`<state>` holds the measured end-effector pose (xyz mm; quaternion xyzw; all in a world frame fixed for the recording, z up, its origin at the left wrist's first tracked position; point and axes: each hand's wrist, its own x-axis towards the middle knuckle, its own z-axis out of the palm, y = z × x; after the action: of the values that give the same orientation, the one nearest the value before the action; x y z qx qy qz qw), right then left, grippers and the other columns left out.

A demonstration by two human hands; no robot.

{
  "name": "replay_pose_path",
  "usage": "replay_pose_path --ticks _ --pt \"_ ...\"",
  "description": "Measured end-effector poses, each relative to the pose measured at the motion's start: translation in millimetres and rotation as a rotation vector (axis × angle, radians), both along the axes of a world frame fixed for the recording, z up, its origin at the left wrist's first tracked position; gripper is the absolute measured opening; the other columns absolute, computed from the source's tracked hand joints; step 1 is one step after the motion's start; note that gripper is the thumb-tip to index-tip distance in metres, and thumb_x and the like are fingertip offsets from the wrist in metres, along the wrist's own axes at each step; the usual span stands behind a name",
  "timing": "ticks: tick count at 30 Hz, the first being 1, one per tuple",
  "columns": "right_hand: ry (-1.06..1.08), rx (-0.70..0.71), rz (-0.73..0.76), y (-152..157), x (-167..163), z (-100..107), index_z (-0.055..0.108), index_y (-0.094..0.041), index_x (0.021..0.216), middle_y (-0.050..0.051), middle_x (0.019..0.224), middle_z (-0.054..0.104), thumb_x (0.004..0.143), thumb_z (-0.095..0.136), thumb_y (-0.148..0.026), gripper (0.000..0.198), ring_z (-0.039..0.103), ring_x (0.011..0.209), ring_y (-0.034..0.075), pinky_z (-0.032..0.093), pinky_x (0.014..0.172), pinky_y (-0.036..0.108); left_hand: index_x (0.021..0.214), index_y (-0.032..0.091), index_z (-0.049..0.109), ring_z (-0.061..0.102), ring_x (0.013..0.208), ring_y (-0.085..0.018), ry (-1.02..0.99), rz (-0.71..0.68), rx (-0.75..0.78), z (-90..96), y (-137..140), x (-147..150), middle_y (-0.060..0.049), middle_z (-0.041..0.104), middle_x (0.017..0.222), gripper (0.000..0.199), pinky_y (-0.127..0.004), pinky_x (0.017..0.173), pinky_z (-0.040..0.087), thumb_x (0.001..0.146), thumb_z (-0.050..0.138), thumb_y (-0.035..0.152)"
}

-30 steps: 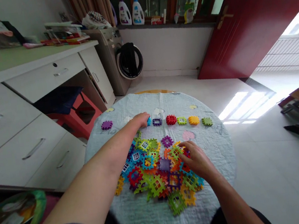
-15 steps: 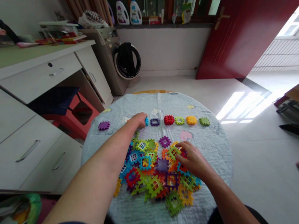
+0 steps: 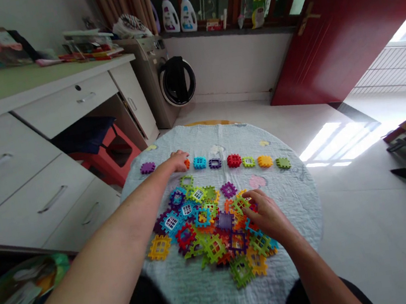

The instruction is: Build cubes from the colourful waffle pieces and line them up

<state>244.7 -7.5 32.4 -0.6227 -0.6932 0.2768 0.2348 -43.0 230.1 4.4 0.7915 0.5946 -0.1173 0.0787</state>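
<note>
My left hand (image 3: 180, 161) reaches to the back left of the round table, its fingers closed round an orange building block (image 3: 187, 164) that they mostly hide. A blue block (image 3: 200, 162) lies just to its right and a purple block (image 3: 148, 168) farther left. My right hand (image 3: 269, 213) rests at the right side of a heap of colourful interlocking blocks (image 3: 225, 221). Thumb and forefinger are apart there, beside a green block (image 3: 240, 204); nothing is plainly gripped.
Along the back row lie a dark purple frame block (image 3: 215, 163), a red block (image 3: 234, 160), a yellow-orange block (image 3: 265, 161) and green ones. A pale cloth (image 3: 276, 181) covers the table. Drawers (image 3: 53, 197) stand left, with a red stool (image 3: 120, 149) beside them.
My left hand has moved left along the row, from the blue block to the orange one, uncovering the blue block. My right hand stays at the heap. The view has shifted slightly.
</note>
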Motion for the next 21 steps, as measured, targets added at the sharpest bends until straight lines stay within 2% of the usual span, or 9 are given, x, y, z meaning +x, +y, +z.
replay_pose_path --ticks 2,5,10,13,16,18,21 --pt "0.000 0.005 -0.006 -0.1 -0.4 -1.0 0.061 -0.019 0.104 0.006 0.104 0.060 0.080 0.056 -0.023 0.025 0.061 0.090 0.018 0.046 0.082 0.031 0.123 0.017 0.055 0.053 0.116 -0.028 0.021 0.001 -0.012 -5.7 -0.7 -2.9 -0.012 0.054 0.129 0.065 -0.033 0.099 0.040 0.059 0.066 0.023" --pt "-0.004 0.004 -0.014 -0.2 -0.1 -1.3 0.061 -0.019 0.104 0.006 0.103 0.060 0.080 0.056 -0.023 0.025 0.060 0.090 0.018 0.046 0.082 0.031 0.110 0.018 0.062 0.060 0.104 -0.027 0.021 0.007 -0.016 -12.9 1.8 -4.2 -0.012 0.060 0.119 0.050 -0.033 0.091 0.046 0.061 0.065 0.024" --pt "-0.004 0.007 -0.011 0.6 0.0 -0.7 0.062 -0.020 0.103 0.006 0.103 0.060 0.080 0.056 -0.023 0.025 0.060 0.089 0.017 0.046 0.081 0.031 0.108 0.020 0.063 0.062 0.099 -0.024 0.017 0.010 -0.013 -15.6 5.7 -3.9 -0.010 0.061 0.118 0.046 -0.029 0.085 0.047 0.063 0.067 0.027" --pt "-0.001 0.007 -0.006 0.8 0.1 -0.8 0.062 -0.020 0.104 0.006 0.104 0.060 0.080 0.055 -0.023 0.025 0.061 0.089 0.017 0.047 0.081 0.031 0.119 0.020 0.058 0.059 0.107 -0.024 0.005 0.009 -0.017 -11.7 3.3 -3.9 -0.009 0.058 0.125 0.059 -0.027 0.091 0.045 0.061 0.069 0.028" --pt "-0.005 0.005 -0.008 0.3 1.3 -0.8 0.061 -0.020 0.104 0.006 0.104 0.060 0.079 0.056 -0.023 0.026 0.061 0.090 0.017 0.047 0.081 0.031 0.140 0.021 0.038 0.048 0.123 -0.027 -0.022 0.035 0.002 -4.4 -1.1 -16.1 -0.011 0.043 0.143 0.091 -0.030 0.100 0.040 0.056 0.072 0.028" --pt "-0.001 0.005 -0.007 -0.2 2.3 -0.5 0.061 -0.020 0.104 0.006 0.105 0.060 0.080 0.056 -0.023 0.026 0.061 0.090 0.017 0.047 0.081 0.030 0.146 0.021 0.025 0.038 0.132 -0.031 -0.042 0.093 0.040 -0.1 -4.4 -35.8 -0.012 0.031 0.150 0.101 -0.035 0.104 0.036 0.056 0.071 0.029" --pt "-0.006 0.010 0.004 -0.3 2.4 -0.5 0.061 -0.020 0.105 0.006 0.105 0.060 0.080 0.055 -0.023 0.026 0.060 0.090 0.017 0.047 0.082 0.030 0.147 0.025 0.024 0.030 0.135 -0.036 0.005 0.256 0.109 0.2 -8.6 -77.6 -0.011 0.025 0.153 0.099 -0.044 0.106 0.033 0.058 0.068 0.025"
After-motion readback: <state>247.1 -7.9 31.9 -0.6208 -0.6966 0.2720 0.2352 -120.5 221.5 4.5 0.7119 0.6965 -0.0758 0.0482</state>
